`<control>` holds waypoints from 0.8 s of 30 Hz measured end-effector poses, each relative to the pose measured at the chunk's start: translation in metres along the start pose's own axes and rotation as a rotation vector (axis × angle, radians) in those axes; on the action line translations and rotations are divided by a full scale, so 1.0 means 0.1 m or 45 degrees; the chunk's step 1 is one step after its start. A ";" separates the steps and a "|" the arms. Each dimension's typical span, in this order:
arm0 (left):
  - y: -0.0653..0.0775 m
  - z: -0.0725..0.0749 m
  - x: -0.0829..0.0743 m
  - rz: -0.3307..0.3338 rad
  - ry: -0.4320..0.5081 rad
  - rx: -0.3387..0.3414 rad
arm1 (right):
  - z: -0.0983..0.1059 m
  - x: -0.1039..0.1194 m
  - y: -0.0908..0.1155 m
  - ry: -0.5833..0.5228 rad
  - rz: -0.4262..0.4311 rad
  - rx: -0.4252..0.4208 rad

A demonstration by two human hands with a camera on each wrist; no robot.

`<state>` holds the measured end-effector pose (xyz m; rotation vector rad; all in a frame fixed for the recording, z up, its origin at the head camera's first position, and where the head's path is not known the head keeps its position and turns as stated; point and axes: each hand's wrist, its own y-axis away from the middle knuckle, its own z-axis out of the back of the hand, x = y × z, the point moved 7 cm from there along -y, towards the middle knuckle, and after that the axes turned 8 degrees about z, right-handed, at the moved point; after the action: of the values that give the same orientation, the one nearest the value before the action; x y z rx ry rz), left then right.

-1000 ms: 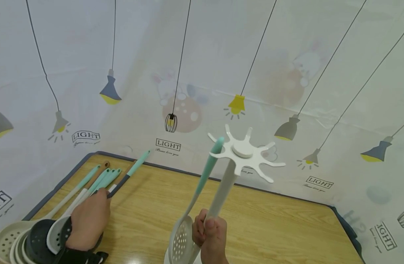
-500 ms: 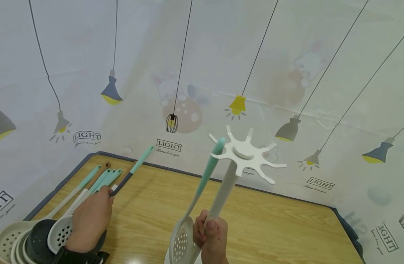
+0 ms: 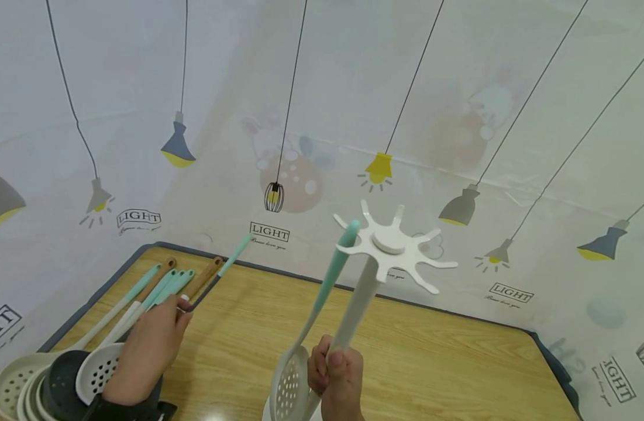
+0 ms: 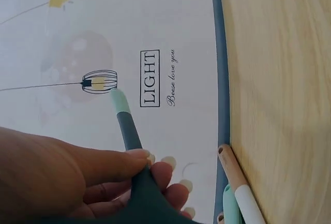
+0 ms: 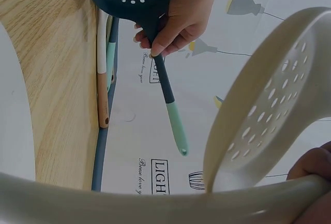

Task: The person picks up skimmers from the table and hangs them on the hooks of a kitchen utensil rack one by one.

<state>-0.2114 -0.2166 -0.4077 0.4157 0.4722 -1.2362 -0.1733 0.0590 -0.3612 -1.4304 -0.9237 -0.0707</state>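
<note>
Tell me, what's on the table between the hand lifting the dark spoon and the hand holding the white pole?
Between the left hand and the right hand, the head view shows only bare wooden tabletop; the white slotted spoon hangs beside the right hand.

1. The left hand (image 3: pixel 145 351) is bare, with no glove and no ring in view.
2. Its fingernails are short and pale, as the left wrist view shows.
3. A black strap or band circles the left wrist (image 3: pixel 127 408) at the near left edge of the head view; it looks like dark fabric with a stiffer black piece beside it.
4. The right hand (image 3: pixel 337 377) is bare too, with short, plain nails.
5. No sleeve shows on either arm.
</note>
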 end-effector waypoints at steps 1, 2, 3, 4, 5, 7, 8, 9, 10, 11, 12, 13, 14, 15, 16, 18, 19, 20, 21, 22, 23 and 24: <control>-0.01 -0.01 -0.01 -0.012 0.023 0.021 | 0.00 0.00 0.00 -0.001 -0.001 -0.001; -0.02 -0.02 -0.01 -0.018 0.050 0.047 | 0.00 0.00 0.00 -0.003 -0.003 -0.003; -0.03 -0.04 -0.01 -0.024 0.072 0.072 | 0.00 0.00 0.00 -0.006 -0.006 -0.004; -0.03 -0.05 -0.01 -0.027 0.092 0.097 | 0.00 0.00 0.00 -0.007 -0.007 -0.004; -0.03 -0.06 -0.01 -0.024 0.113 0.121 | 0.00 0.00 0.00 -0.007 -0.006 -0.004; -0.03 -0.07 -0.02 -0.033 0.142 0.143 | 0.00 -0.01 0.00 -0.014 -0.008 -0.003; -0.03 -0.08 -0.02 -0.037 0.152 0.147 | 0.00 -0.01 0.00 -0.016 -0.006 0.000; -0.03 -0.08 -0.02 -0.044 0.159 0.146 | 0.00 -0.01 0.01 -0.019 -0.004 0.001; -0.03 -0.08 -0.02 -0.049 0.165 0.142 | 0.01 -0.01 0.01 -0.020 -0.001 0.002; -0.03 -0.08 -0.02 -0.054 0.168 0.138 | 0.01 -0.01 0.01 -0.021 0.000 0.003; -0.03 -0.08 -0.03 -0.061 0.170 0.133 | 0.01 -0.02 0.01 -0.020 0.002 0.004; -0.03 -0.08 -0.03 -0.065 0.168 0.128 | 0.01 -0.02 0.01 -0.017 0.005 0.005; -0.03 -0.07 -0.04 -0.068 0.166 0.125 | 0.01 -0.02 0.01 -0.013 0.007 0.005; -0.03 -0.07 -0.04 -0.067 0.168 0.127 | 0.01 -0.02 0.01 -0.008 0.009 0.006; -0.04 -0.07 -0.05 -0.068 0.168 0.126 | 0.01 -0.02 0.01 -0.005 0.011 0.007; -0.03 -0.06 -0.06 -0.068 0.176 0.122 | 0.01 -0.01 0.01 -0.001 0.014 0.008; -0.03 -0.06 -0.07 -0.068 0.183 0.122 | 0.01 -0.01 0.01 -0.002 0.014 0.008; -0.03 -0.06 -0.08 -0.070 0.196 0.124 | 0.01 -0.01 0.01 -0.004 0.012 0.007; -0.02 -0.05 -0.08 -0.070 0.212 0.127 | 0.01 -0.01 0.00 -0.005 0.012 0.006; -0.02 -0.05 -0.09 -0.074 0.227 0.126 | 0.01 -0.01 0.00 -0.006 0.011 0.005; -0.01 -0.05 -0.10 -0.076 0.244 0.126 | 0.01 -0.01 0.00 -0.008 0.009 0.004; 0.00 -0.04 -0.11 -0.077 0.260 0.128 | 0.01 -0.01 0.00 -0.007 0.009 0.003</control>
<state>-0.2151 -0.2059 -0.4054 0.6212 0.6017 -1.2852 -0.1741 0.0593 -0.3623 -1.4319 -0.9231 -0.0605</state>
